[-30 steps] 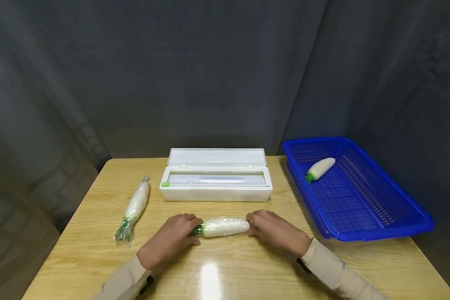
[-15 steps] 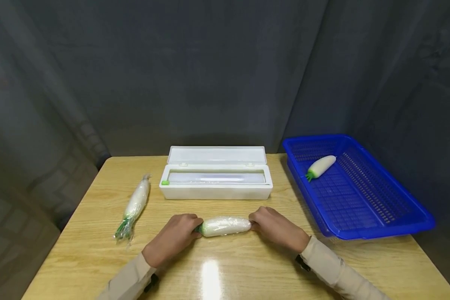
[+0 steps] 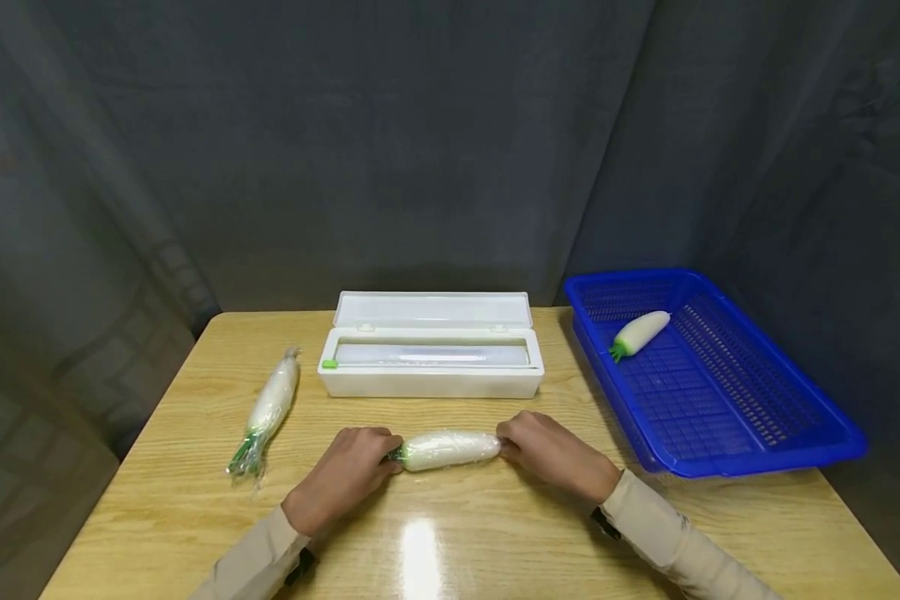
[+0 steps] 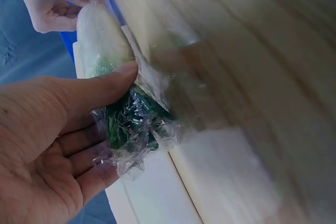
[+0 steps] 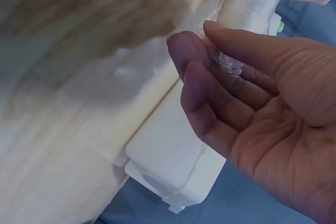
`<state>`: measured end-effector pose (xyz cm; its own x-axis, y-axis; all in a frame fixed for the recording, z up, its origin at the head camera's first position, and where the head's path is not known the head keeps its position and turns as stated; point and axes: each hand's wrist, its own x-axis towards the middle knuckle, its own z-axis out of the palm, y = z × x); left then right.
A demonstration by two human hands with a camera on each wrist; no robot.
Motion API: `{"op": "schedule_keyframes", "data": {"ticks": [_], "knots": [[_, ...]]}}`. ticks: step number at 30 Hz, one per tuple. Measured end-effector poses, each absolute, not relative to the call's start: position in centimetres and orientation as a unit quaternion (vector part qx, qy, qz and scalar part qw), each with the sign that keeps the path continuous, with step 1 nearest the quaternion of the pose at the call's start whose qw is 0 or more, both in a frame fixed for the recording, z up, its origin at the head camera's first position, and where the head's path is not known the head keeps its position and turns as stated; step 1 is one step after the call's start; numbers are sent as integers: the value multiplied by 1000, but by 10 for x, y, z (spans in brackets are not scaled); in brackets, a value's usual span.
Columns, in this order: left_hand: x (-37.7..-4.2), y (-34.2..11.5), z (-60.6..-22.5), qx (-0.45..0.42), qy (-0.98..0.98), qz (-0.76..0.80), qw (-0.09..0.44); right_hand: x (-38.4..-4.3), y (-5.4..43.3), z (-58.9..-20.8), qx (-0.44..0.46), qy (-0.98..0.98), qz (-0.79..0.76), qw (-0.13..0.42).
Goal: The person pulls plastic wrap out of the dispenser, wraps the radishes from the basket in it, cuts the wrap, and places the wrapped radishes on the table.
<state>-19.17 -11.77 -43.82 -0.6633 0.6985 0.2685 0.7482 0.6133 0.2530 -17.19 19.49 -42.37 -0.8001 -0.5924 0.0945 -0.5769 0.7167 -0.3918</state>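
A white radish [image 3: 450,450] wrapped in clear film lies crosswise between my two hands at the front middle of the table. My left hand [image 3: 343,477] grips its green leafy end; in the left wrist view the thumb presses over the dark green leaves [image 4: 131,114] and crinkled film bunches past the fingers. At the other end my right hand [image 3: 555,454] pinches the gathered film [image 5: 228,64] beyond the radish's tip, fingers curled around it. Another film-wrapped radish [image 3: 273,404] rests to the left, leaves toward me.
Behind the hands stands a white cling film dispenser [image 3: 431,383], lid raised, a film roll inside and a green slider [image 3: 330,364] at its left. A blue basket [image 3: 645,442] on the right holds one unwrapped radish [image 3: 641,335]. A dark curtain [image 3: 420,150] hangs behind the table.
My left fingers have closed more tightly on the leafy end, and the right hand has shifted slightly outward at the tip. The radish stays almost in place.
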Motion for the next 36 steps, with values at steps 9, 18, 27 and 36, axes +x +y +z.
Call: {"op": "schedule_keyframes", "data": {"ticks": [9,18,27,36], "knots": [[-187,-126,-436,-367,-905,-185,114,-177,193,-417,-278,940,-184,-79],[-178,-146,-415,-300,-916,-230,137,-190,191,-416,-267,921,-134,-248],[-177,-174,-393,-210,-924,-269,174,-200,199,-423,-232,933,-101,-258],[-183,-210,-388,-126,-931,-271,209,-203,203,-421,-231,931,-101,-263]]}}
